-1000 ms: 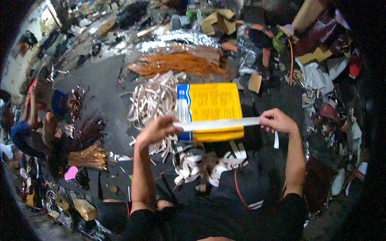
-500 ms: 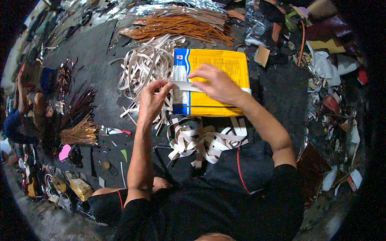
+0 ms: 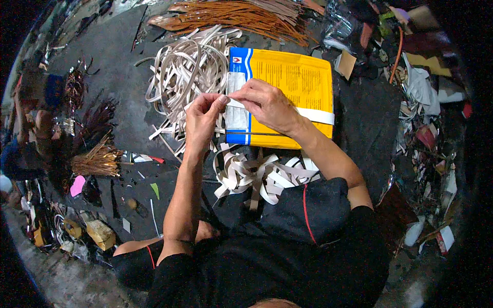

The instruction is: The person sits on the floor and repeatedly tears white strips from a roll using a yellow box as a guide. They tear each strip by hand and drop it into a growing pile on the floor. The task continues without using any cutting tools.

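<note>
- Head view: left hand (image 3: 203,120) closed in a pinch, thumb and forefinger clamped on one end of the white strip (image 3: 317,115).
- Right hand (image 3: 269,105) reaches across from the right, its fingers bent in to meet the left fingertips at that same end. Cannot tell if it grips the strip too; its own knuckles hide the thumb pad.
- Strip lies across the pack (image 3: 292,77), yellow with a blue end, from the pinch at the blue end, beneath the right hand, out to the right edge. Cannot tell if it goes over that edge and under.
- Likeliest trouble, my judgement: strip pulled askew. It slants a little, and a tug from the left end alone could slide it along the smooth-looking pack.
- Second risk: end lost from the pinch. Little of it shows between the fingertips; sweat or a hasty regrip might free it.
- Third: pack shifting on the floor (image 3: 123,77) under a hard sideways pull, nothing visible bracing it.
- Strip pile (image 3: 177,77) sits against the blue end, close by the left hand. Similar pale colour, so a stray piece could be picked up or snagged with the end.
- Loose strips (image 3: 257,172) lie tangled just below the pack, near the right forearm. A sleeve or elbow could drag them.
</note>
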The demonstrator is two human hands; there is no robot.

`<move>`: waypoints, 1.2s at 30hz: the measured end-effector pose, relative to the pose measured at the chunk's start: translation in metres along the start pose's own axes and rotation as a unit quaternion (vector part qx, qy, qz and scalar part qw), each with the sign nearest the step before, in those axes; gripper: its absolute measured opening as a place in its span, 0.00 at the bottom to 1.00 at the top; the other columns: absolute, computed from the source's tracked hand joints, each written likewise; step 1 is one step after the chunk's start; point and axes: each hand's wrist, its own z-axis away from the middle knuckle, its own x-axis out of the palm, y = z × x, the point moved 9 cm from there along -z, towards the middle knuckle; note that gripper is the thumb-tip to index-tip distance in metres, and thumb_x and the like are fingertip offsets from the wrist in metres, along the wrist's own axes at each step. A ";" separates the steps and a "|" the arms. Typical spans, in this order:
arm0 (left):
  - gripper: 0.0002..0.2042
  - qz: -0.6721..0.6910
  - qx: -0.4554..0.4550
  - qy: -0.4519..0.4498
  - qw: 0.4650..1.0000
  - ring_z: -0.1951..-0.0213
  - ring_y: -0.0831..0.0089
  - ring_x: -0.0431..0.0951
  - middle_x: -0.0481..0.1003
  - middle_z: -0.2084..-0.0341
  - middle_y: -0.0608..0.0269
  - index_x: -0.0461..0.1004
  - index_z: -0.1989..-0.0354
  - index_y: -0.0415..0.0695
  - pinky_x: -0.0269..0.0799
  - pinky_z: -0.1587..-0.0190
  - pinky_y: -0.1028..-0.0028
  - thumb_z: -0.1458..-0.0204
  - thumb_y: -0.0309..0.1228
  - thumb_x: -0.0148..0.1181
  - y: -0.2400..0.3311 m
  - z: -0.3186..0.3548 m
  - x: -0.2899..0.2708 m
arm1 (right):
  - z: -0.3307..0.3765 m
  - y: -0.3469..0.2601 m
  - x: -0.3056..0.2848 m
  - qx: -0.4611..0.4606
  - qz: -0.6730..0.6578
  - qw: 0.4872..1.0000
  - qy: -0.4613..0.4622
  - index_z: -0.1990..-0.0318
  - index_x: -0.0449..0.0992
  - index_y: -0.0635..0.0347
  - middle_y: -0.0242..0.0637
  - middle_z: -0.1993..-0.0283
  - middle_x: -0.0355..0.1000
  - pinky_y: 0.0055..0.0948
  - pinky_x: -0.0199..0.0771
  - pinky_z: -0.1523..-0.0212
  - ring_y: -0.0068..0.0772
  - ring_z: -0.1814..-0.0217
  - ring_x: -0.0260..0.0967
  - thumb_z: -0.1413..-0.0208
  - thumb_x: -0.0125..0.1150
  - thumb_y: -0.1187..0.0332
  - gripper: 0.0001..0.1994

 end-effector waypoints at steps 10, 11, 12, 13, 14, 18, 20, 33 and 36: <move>0.09 0.045 -0.080 -0.004 0.996 0.73 0.83 0.69 0.74 0.72 0.68 0.73 0.65 0.39 0.64 0.68 0.82 0.44 0.34 0.58 -0.013 -0.006 0.004 | -0.003 -0.018 0.005 -0.038 0.125 0.991 0.025 0.65 0.77 0.58 0.37 0.68 0.69 0.35 0.69 0.59 0.39 0.63 0.68 0.53 0.64 0.69 0.08; 0.09 0.104 -0.102 -0.004 0.989 0.72 0.83 0.69 0.74 0.72 0.68 0.73 0.64 0.39 0.64 0.68 0.81 0.44 0.34 0.58 -0.020 -0.003 0.005 | -0.003 -0.018 0.004 -0.030 0.119 0.992 0.034 0.64 0.77 0.58 0.37 0.67 0.68 0.35 0.69 0.59 0.39 0.63 0.68 0.53 0.65 0.69 0.09; 0.10 0.163 -0.124 -0.005 0.979 0.72 0.83 0.69 0.75 0.72 0.68 0.74 0.63 0.38 0.65 0.67 0.81 0.44 0.33 0.58 -0.025 0.000 0.005 | -0.003 -0.018 0.002 -0.022 0.113 0.992 0.043 0.63 0.77 0.58 0.36 0.67 0.68 0.35 0.69 0.59 0.40 0.63 0.67 0.53 0.65 0.69 0.10; 0.10 0.131 -0.104 -0.015 0.986 0.71 0.84 0.69 0.75 0.71 0.67 0.74 0.62 0.38 0.65 0.67 0.82 0.44 0.33 0.58 -0.022 0.001 0.003 | -0.003 -0.018 0.001 -0.017 0.118 0.992 0.043 0.63 0.77 0.58 0.36 0.67 0.68 0.35 0.68 0.59 0.39 0.63 0.67 0.53 0.66 0.69 0.09; 0.11 0.099 -0.085 -0.026 0.991 0.71 0.84 0.70 0.75 0.70 0.67 0.74 0.60 0.38 0.65 0.67 0.82 0.44 0.33 0.59 -0.016 0.002 0.001 | -0.003 -0.018 -0.001 -0.010 0.122 0.992 0.042 0.63 0.78 0.57 0.36 0.67 0.68 0.35 0.68 0.60 0.39 0.64 0.67 0.53 0.66 0.68 0.09; 0.13 0.043 -0.028 0.000 0.999 0.70 0.83 0.73 0.77 0.71 0.66 0.75 0.59 0.36 0.66 0.67 0.83 0.46 0.33 0.62 -0.007 0.006 -0.002 | -0.004 -0.016 -0.002 -0.016 0.125 0.990 0.061 0.65 0.79 0.56 0.34 0.68 0.68 0.34 0.68 0.62 0.38 0.64 0.67 0.54 0.66 0.68 0.08; 0.11 0.027 -0.021 0.029 0.999 0.72 0.82 0.73 0.77 0.74 0.66 0.76 0.62 0.37 0.66 0.68 0.82 0.45 0.34 0.62 -0.010 0.005 -0.004 | -0.004 -0.012 0.000 -0.015 0.110 0.992 0.059 0.65 0.79 0.57 0.34 0.69 0.68 0.34 0.68 0.63 0.37 0.65 0.67 0.54 0.66 0.69 0.08; 0.12 0.079 -0.087 -0.001 0.993 0.76 0.85 0.64 0.70 0.78 0.72 0.74 0.68 0.40 0.58 0.73 0.83 0.43 0.38 0.58 -0.033 -0.003 0.000 | -0.001 -0.011 0.005 -0.039 0.097 0.994 0.042 0.63 0.78 0.58 0.36 0.68 0.70 0.33 0.72 0.63 0.37 0.65 0.69 0.56 0.67 0.71 0.10; 0.12 0.100 -0.085 0.004 0.991 0.76 0.85 0.65 0.71 0.78 0.71 0.74 0.68 0.40 0.58 0.73 0.83 0.43 0.38 0.58 -0.037 -0.005 -0.002 | -0.001 -0.011 0.005 -0.036 0.109 0.992 0.044 0.62 0.80 0.59 0.34 0.68 0.71 0.29 0.73 0.65 0.33 0.66 0.69 0.55 0.67 0.73 0.11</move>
